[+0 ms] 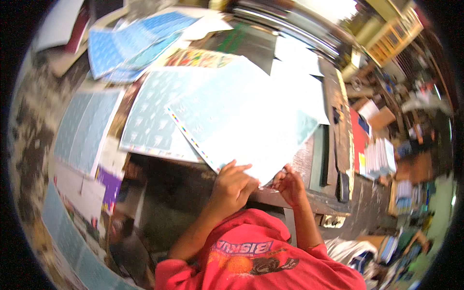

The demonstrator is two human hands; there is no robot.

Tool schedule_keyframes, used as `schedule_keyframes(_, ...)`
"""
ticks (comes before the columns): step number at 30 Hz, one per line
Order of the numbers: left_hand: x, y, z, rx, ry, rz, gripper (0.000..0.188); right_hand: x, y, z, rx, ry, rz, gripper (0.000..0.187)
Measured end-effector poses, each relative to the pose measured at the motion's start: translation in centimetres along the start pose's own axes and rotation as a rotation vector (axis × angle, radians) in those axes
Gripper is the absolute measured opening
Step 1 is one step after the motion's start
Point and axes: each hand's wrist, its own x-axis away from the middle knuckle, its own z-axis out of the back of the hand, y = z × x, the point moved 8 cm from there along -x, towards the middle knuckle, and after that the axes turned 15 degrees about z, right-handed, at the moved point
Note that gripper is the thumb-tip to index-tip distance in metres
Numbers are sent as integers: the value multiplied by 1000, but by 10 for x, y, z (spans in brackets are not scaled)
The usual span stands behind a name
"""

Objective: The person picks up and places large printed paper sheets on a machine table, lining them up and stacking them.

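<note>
A large pale blue printed sheet (212, 101) lies at an angle over the table in front of me, its right part washed out by glare and a strip of colour patches along its left edge. My left hand (234, 187) grips the near edge of this sheet, fingertips over the top. At the near right edge, by the corner, my right hand (290, 186) pinches the paper with bent fingers. Beneath, another pale blue sheet (152, 111) with a white pattern sticks out to the left.
Blue patterned sheets (130, 41) lie at the far left, beside a colourful printed strip (208, 58). A wooden beam (336, 111) bounds the table on the right. More printed sheets (87, 128) lie lower left. Stacked paper (379, 157) stands right; another person (415, 241) is lower right.
</note>
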Motion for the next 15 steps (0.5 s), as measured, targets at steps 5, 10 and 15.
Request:
schedule_keyframes(5,-13,16,-15,-349,-186,-57,50,23,27,33,-77,195,-129,32)
schedule_keyframes(10,-42,-32,8,-760,-188,159,100,52,69,56,-271,405,-162,30)
schedule_keyframes(15,-33,-60,-1,-684,-205,138,74,36,69,79,-280,482,-167,36)
